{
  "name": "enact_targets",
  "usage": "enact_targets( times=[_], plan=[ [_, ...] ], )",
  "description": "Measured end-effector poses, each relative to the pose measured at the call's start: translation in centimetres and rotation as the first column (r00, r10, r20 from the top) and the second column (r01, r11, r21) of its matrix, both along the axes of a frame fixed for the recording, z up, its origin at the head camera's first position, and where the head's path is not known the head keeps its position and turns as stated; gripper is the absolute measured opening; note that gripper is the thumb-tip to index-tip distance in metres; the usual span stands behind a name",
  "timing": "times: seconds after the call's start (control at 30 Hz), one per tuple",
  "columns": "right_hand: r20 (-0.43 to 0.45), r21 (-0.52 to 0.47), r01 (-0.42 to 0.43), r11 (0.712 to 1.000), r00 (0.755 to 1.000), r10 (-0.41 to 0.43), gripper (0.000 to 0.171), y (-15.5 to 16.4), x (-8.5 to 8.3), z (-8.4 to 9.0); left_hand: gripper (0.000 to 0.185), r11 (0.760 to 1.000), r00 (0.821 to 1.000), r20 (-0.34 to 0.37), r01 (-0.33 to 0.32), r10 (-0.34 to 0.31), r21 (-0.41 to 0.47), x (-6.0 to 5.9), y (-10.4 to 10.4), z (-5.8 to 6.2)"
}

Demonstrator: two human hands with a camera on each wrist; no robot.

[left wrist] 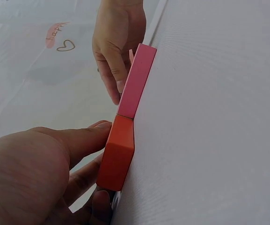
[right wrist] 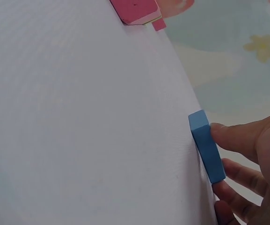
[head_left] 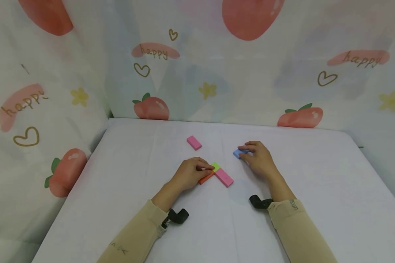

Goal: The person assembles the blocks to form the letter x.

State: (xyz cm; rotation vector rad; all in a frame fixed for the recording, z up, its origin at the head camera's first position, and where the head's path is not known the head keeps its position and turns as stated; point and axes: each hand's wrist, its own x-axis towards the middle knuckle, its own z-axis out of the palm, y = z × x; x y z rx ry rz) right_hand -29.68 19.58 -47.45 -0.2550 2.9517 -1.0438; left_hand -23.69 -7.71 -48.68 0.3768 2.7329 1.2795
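Note:
My left hand (head_left: 192,173) has its thumb and fingers around a small rectangular orange block (left wrist: 118,152). The end of that block meets a pink block (head_left: 224,177), and a lime-green block (head_left: 216,167) sits against both, partly hidden by the fingers. Over to the right, my right hand (head_left: 259,159) pinches a blue block (right wrist: 207,147) between thumb and fingers, low at the table surface. Whether the blue block touches the cloth is hard to tell.
Another pink block (head_left: 194,143) lies farther back on the white-covered table (head_left: 135,153), beyond the left hand. A printed curtain (head_left: 191,76) with strawberries and hearts stands along the back and left sides.

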Motion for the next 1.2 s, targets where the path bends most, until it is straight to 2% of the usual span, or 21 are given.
enact_targets(
  times=[0.7,1.2],
  plan=[
    [-0.010,0.010,-0.001,1.000,1.000,0.001,0.032,-0.24,0.07,-0.14,0.016,1.000,1.000,0.000,0.008,-0.008,-0.009,0.21,-0.04,0.19],
    [0.025,0.003,0.001,1.000,1.000,-0.001,0.032,-0.44,0.22,0.15,0.016,1.000,1.000,0.004,0.005,-0.005,-0.004,0.18,0.02,0.11]
  ],
)
